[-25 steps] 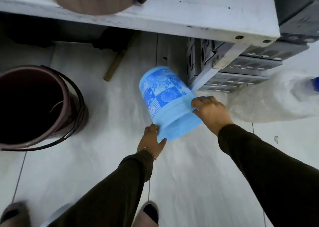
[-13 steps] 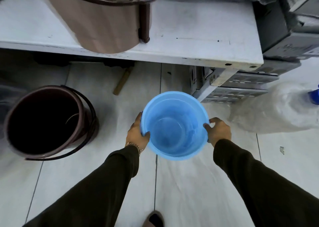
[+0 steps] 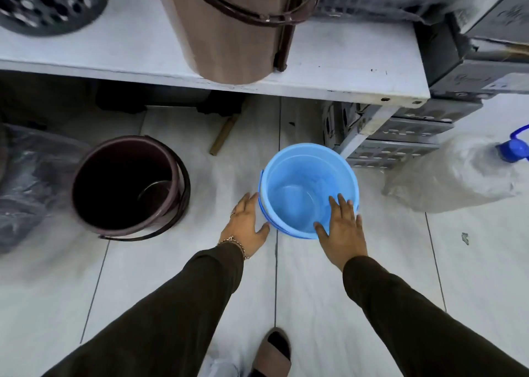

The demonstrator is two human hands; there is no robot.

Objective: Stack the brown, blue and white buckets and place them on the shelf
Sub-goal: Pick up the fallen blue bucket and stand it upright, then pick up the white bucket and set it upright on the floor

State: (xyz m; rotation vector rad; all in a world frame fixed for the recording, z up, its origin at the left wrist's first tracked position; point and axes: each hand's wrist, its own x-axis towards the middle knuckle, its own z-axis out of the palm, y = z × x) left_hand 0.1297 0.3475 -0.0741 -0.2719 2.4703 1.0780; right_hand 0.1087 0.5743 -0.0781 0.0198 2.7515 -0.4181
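Note:
The blue bucket [image 3: 300, 176] stands upright on the floor, mouth up and empty, its handle down along the left rim. My left hand [image 3: 246, 222] is spread open just left of it, fingers apart, holding nothing. My right hand [image 3: 342, 227] hovers flat over the near right rim, fingers spread, gripping nothing. A dark brown bucket [image 3: 126, 184] with its handle down stands on the floor to the left. A lighter brown bucket [image 3: 229, 27] stands on the white shelf [image 3: 343, 70] above. I see no white bucket.
A grey perforated basket [image 3: 48, 1] sits on the shelf at the left. Grey crates [image 3: 400, 139] are stacked under the shelf's right end. A plastic-wrapped bottle with a blue cap [image 3: 512, 149] lies at the right, a dark plastic bag [image 3: 25, 182] at the far left. My sandalled foot [image 3: 272, 351] is below.
The blue bucket was tipped on its side, then turned mouth up in both hands. Now it stands on the floor and both hands have let go, fingers spread.

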